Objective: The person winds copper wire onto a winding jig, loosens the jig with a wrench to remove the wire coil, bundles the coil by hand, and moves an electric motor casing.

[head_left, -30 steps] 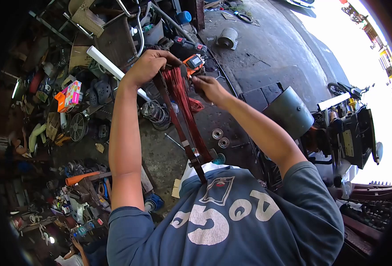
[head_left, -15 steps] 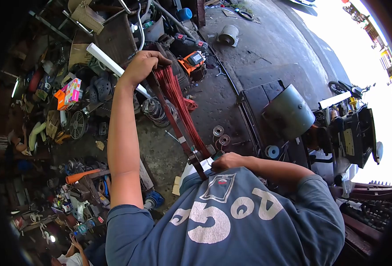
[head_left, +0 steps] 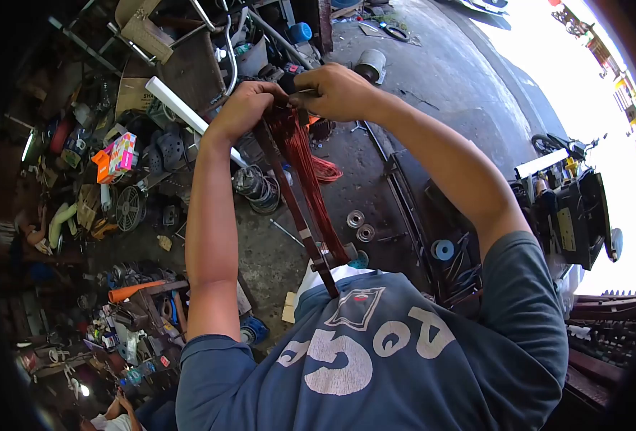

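Note:
A long, dark winding bar (head_left: 286,192) slants from my chest away toward the scrap pile. Red-brown enamelled wire (head_left: 309,172) is wound lengthwise along it in a thick bundle, looped round a peg (head_left: 349,251) at the near end. My left hand (head_left: 250,109) is closed on the bar's far end, at the top of the bundle. Just right of it, my right hand (head_left: 330,92) is closed in a pinch against the same end. What sits between its fingertips is too small to make out.
Two ring-shaped metal parts (head_left: 360,225) lie on the floor to the right, near a blue roll (head_left: 442,249). A loose red wire coil (head_left: 326,170) rests beyond the bar. Clutter, a white tube (head_left: 176,105) and a fan guard (head_left: 130,208) crowd the left; another person (head_left: 119,415) sits lower left.
My right hand has gone from the bar's near end by my chest up to its far end, beside my left hand. The left hand and the bar have shifted slightly right.

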### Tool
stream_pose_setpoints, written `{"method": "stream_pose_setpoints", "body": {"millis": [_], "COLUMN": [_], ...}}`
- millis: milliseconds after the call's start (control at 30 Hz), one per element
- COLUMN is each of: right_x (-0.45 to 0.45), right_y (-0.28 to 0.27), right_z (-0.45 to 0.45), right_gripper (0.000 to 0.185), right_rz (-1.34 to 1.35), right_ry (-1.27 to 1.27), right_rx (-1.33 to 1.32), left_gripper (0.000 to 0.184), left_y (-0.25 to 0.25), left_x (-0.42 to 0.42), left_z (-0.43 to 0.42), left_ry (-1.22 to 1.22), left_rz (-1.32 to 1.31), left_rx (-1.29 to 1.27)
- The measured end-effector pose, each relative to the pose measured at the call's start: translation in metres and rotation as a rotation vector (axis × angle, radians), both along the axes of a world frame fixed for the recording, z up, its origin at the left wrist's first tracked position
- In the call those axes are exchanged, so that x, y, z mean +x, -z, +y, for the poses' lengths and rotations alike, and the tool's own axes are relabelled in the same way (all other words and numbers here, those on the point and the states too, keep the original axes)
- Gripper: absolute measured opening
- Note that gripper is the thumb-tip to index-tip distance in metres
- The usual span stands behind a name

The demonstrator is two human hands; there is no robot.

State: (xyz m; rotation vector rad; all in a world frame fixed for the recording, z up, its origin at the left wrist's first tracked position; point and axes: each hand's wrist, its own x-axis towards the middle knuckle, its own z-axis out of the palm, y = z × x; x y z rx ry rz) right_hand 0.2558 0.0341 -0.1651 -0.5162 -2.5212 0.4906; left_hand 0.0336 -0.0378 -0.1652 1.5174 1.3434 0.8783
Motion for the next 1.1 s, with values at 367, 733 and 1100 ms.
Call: {"method": "stream_pose_setpoints", "body": {"millis": [367, 733, 1100], "right_x": [-0.021, -0.020, 0.120], "right_y": [0.032, 0.096, 0.312], "right_z": [0.025, -0.001, -0.228], "right_gripper": [0.035, 0.038, 0.024], "right_rz": [0.117, 0.188, -0.464], "right_ry": [0.013, 0.116, -0.207], "right_rx": [-0.357, -0.838, -0.757], "left_gripper": [0.037, 0.040, 0.036], "left_y": [0.001, 0.006, 0.016], "left_x": [-0.013, -0.017, -0.044], "left_z": [-0.011, -0.012, -0.010], "left_ry": [0.114, 0.087, -0.023], "left_rz": [-0.126, -0.010, 0.029], "left_rx": [0.120, 0.071, -0.015]}}
